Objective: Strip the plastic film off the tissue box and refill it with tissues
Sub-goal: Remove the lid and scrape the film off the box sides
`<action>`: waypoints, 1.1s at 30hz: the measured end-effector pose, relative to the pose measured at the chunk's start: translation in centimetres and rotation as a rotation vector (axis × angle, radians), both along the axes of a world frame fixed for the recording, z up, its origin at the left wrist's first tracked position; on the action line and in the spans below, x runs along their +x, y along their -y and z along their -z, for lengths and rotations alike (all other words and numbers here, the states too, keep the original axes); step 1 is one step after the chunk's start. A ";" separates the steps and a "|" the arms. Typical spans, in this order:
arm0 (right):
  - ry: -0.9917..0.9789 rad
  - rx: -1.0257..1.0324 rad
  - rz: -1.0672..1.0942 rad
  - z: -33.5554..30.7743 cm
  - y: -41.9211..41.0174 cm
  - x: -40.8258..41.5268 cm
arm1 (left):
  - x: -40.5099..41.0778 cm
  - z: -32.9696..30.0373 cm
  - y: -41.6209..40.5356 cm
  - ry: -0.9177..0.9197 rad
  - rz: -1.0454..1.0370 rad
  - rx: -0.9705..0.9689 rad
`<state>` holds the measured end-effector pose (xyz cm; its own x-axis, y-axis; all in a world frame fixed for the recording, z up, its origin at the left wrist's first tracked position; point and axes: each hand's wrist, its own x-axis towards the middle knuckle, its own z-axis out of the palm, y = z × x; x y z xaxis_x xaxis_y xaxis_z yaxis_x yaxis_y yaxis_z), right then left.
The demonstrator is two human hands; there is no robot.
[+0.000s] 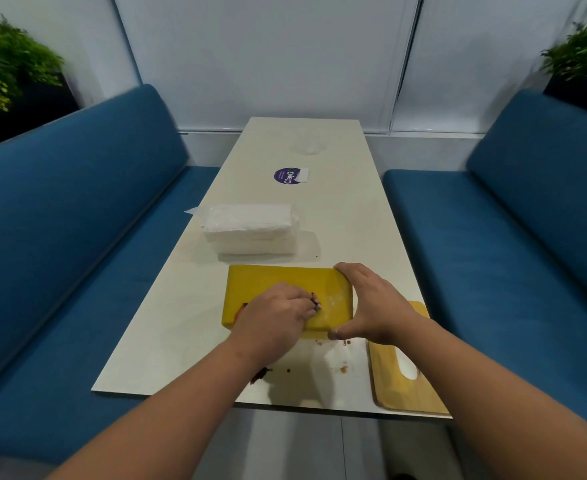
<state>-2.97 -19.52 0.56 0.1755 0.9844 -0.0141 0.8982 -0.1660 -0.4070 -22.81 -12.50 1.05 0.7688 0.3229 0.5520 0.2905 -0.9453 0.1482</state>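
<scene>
Yellow tissue box [287, 284] lies flat — white tissue stack [250, 232] just beyond.

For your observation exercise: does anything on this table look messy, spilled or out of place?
Yes. Small brown crumbs or specks lie scattered on the table near its front edge, just in front of the yellow box, which the right hand braces. A dark scrap lies beside the left forearm. What they are cannot be told.
</scene>
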 end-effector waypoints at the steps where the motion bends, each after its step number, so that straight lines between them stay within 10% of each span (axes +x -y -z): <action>1: -0.001 -0.008 0.001 0.0 0.0 0.0 | -0.5 0.0 -0.2 0.021 -0.053 -0.050; 16: 0.001 -0.001 0.001 0.1 0.2 -0.1 | 1.2 0.1 -1.2 -0.005 -0.233 -0.199; 22: -0.014 0.044 -0.009 0.0 0.2 -0.2 | 3.9 -0.5 1.1 -0.170 0.102 -0.104; 28: 0.013 0.009 -0.009 -0.1 0.2 -0.2 | 2.7 -0.9 -1.2 -0.035 -0.180 -0.150; 33: 0.002 0.048 -0.020 -0.1 0.0 -0.2 | 4.4 0.1 1.8 -0.163 0.036 -0.167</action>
<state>-3.15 -19.55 0.68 0.1556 0.9873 0.0334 0.9021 -0.1282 -0.4121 -18.40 -14.29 0.94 0.8562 0.3700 0.3605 0.2900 -0.9218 0.2573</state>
